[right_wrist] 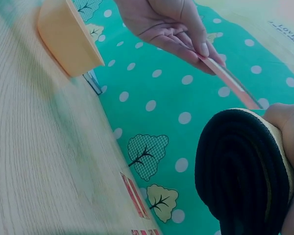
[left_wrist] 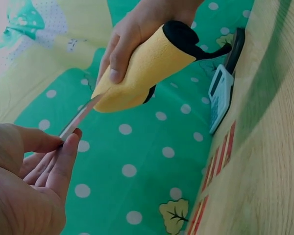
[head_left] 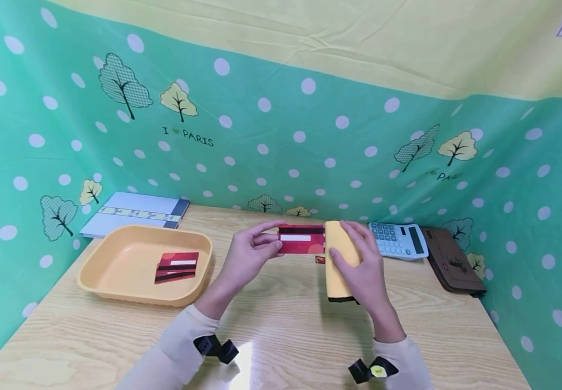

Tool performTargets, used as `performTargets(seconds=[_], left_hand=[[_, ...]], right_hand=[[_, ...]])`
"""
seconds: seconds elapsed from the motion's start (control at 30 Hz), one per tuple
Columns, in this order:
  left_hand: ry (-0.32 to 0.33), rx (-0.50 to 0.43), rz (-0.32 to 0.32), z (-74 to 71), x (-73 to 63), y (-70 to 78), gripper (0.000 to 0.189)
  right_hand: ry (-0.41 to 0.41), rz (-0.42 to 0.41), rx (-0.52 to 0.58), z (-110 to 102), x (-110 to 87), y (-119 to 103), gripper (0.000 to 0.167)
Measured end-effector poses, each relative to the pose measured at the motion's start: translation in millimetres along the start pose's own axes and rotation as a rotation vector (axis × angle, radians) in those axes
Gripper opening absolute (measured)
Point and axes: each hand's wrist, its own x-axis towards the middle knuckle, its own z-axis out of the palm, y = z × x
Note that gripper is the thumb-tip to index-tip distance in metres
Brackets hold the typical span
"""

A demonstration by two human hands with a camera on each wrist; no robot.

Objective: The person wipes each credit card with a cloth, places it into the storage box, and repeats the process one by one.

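My left hand (head_left: 249, 252) pinches a red card (head_left: 302, 246) with a black stripe and a white strip between thumb and fingers. The card's far end meets a rolled yellow cloth (head_left: 338, 271). My right hand (head_left: 363, 265) grips that roll, fingers round its side. In the right wrist view, the roll's end shows black layers (right_wrist: 235, 171) wound together. From the left wrist, the card (left_wrist: 81, 117) appears edge-on against the yellow side. Red striped pieces (left_wrist: 219, 156) lie on the table beyond the hands; only a small red patch (head_left: 320, 260) shows in the head view.
At the left stands a yellow-orange plastic tray (head_left: 130, 297) holding red cards (head_left: 177, 266). Behind it lies a pale blue notebook (head_left: 137, 211). A light blue calculator (head_left: 398, 241) and a brown wallet-like case (head_left: 451, 262) are at the right. Green dotted fabric (head_left: 281, 130) encloses the table.
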Motion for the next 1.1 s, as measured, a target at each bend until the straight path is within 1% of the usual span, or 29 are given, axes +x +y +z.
performTargets(seconds=[0.1, 0.27, 0.37, 0.43, 0.63, 0.73, 0.87, 0.97, 1.1], left_hand=[[-0.015, 0.005, -0.003, -0.4, -2.0, 1.5, 0.047], [-0.06, 0.007, 0.005, -3.0, -9.1, 5.5, 0.049], [-0.064, 0.004, 0.01, -10.5, -13.0, 8.7, 0.049], [-0.048, 0.012, 0.004, -18.1, -14.7, 10.4, 0.049], [0.025, 0.105, -0.047, -50.5, -21.5, 15.8, 0.049], [0.033, 0.142, -0.038, -71.0, -24.3, 18.5, 0.051], [0.044, 0.232, -0.01, -99.0, -27.4, 21.9, 0.05], [0.078, 0.317, -0.02, -119.2, -31.1, 24.0, 0.05], [0.124, 0.389, -0.052, -144.0, -37.6, 25.8, 0.053]], right_hand=[[0.003, 0.005, -0.002, 0, -0.4, 0, 0.06], [0.002, 0.026, -0.01, -2, -1.5, 0, 0.06], [0.006, 0.028, -0.011, -3, -1.2, -1, 0.061], [0.016, 0.024, -0.006, -5, -0.7, -1, 0.061], [0.023, 0.01, 0.019, -9, 1.1, -2, 0.06], [0.018, 0.004, 0.026, -8, 1.1, -2, 0.059], [0.018, -0.001, 0.032, -8, 0.5, -2, 0.059], [0.017, -0.005, 0.035, -9, 0.2, -2, 0.059], [0.016, -0.006, 0.038, -9, -0.1, -1, 0.059]])
